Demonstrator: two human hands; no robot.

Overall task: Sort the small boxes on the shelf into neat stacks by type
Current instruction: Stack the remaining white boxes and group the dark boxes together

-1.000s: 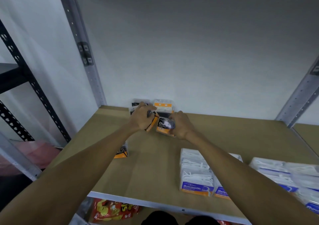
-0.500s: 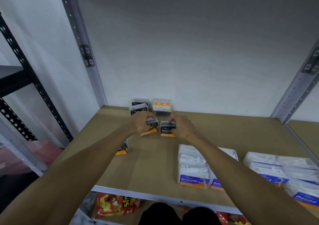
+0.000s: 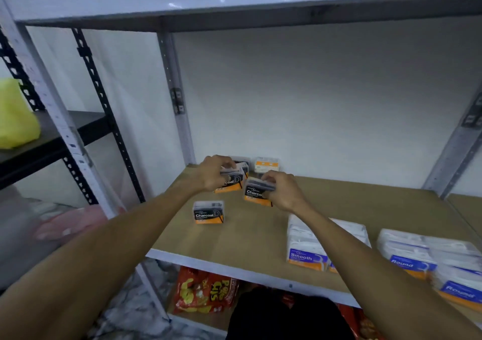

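Note:
My left hand (image 3: 212, 174) grips a black-and-orange Charcoal box (image 3: 232, 183) from above, at the back left of the wooden shelf (image 3: 250, 235). Just to its right, my right hand (image 3: 283, 192) holds a second Charcoal box (image 3: 257, 195) by its top. A third Charcoal box (image 3: 208, 212) stands alone, nearer the front and left of both hands. Behind the hands, another dark box (image 3: 243, 163) and a white-and-orange box (image 3: 266, 164) sit against the back wall.
Stacks of white Smooth boxes (image 3: 306, 248) and Round boxes (image 3: 417, 256) fill the front right of the shelf. Grey uprights (image 3: 177, 99) frame the bay. Red snack bags (image 3: 206, 290) lie on the shelf below. A yellow bag (image 3: 15, 115) sits on a black rack at left.
The camera has tilted up and back. Both hands stay on their Charcoal boxes, now held upright side by side. The lone Charcoal box at the left is fully in view.

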